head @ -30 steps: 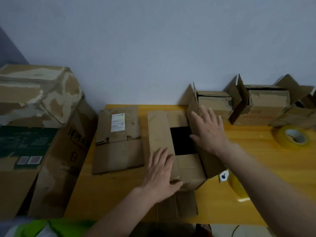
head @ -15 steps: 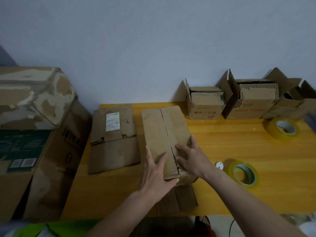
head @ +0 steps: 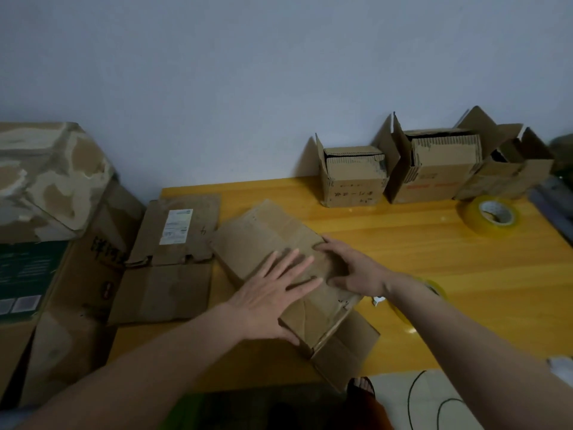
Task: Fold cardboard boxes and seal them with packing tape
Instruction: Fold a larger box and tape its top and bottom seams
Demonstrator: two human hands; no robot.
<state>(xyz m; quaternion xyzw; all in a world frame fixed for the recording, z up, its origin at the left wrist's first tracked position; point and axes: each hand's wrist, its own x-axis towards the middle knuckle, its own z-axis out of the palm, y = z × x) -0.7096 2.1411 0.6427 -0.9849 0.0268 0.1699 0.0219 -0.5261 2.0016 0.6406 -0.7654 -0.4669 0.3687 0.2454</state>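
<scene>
A brown cardboard box [head: 266, 234] stands on the yellow wooden table [head: 434, 259], turned at an angle, its top flaps folded down. My left hand [head: 273, 293] lies flat on the top with fingers spread. My right hand [head: 350, 268] presses on the right flap, fingers slightly bent over the edge. Loose flaps of the box [head: 344, 352] hang toward the table's front edge. A roll of yellow packing tape [head: 434, 288] lies behind my right wrist, mostly hidden. A second tape roll [head: 491, 215] sits at the far right.
A flattened box with a white label [head: 173, 256] lies left of the worked box. Three open small boxes [head: 353, 178] line the wall at the back right. Large stacked cartons [head: 46, 243] stand beside the table on the left. A black cable [head: 412, 398] lies on the floor.
The box has turned counter-clockwise to sit at an angle. Before that my right hand folded the open flap shut. Both hands now press on the closed top.
</scene>
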